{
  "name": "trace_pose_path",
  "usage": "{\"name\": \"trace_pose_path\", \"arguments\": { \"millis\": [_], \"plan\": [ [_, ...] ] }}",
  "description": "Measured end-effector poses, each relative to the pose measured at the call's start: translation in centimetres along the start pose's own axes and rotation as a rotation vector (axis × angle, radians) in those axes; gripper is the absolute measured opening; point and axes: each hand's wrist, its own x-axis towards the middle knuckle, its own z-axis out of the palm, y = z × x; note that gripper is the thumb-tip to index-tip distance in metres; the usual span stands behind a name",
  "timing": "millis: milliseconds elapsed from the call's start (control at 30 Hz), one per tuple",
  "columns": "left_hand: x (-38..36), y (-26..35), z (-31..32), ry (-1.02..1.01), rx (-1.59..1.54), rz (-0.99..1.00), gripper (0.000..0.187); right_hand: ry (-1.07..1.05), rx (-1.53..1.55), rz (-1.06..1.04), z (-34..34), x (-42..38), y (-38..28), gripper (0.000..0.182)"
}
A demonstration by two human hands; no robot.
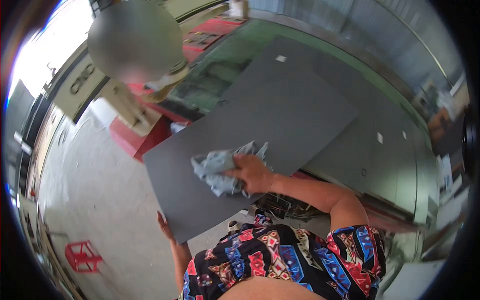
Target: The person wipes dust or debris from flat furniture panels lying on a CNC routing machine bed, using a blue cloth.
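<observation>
Pressing rag [220,170] on grey panel [250,135].
Right hand [252,172]: grip clamped on rag, mid-panel. Left hand [165,226]: at panel's near edge, grip state unclear. Red stool [82,256] on floor.

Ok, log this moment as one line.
right hand: pressing rag on grey panel | left hand: gripping panel's lower edge

Strong fisheye: straight edges bowed, black vignette round the frame. Daylight blown out at upper left; floor [95,195] bright, evenly lit. Soft shadows only. Motion blur at right margin. Centre reasonably sharp; one round patch deliberately blurred.
</observation>
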Motion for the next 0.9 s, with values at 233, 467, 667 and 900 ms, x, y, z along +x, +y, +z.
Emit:
{"name": "trace_pose_path", "arguments": {
  "millis": [233, 467, 667, 900],
  "plan": [
    [0.3, 1.4, -3.2, 0.098, 0.339, 0.052, 0.038, 0.183, -0.234, 0.77, -7.2, -8.3, 13.7, 0.06],
    [0.6, 2.1, -2.8, 0.068, 0.324, 0.112, 0.031, 0.457, -0.454, 1.276, -13.4, -19.0, 21.6, 0.055],
    [1.2, 3.3, -3.0, 0.161, 0.46, 0.16, 0.03, 0.558, -0.196, 1.679, -15.2, -25.2, 24.8, 0.057],
    [1.2, 3.2, 1.0, 0.184, 0.508, 0.11, 0.032, 0.664, -0.557, 1.339, -12.8, -23.8, 16.9, 0.06]
  ]
}}
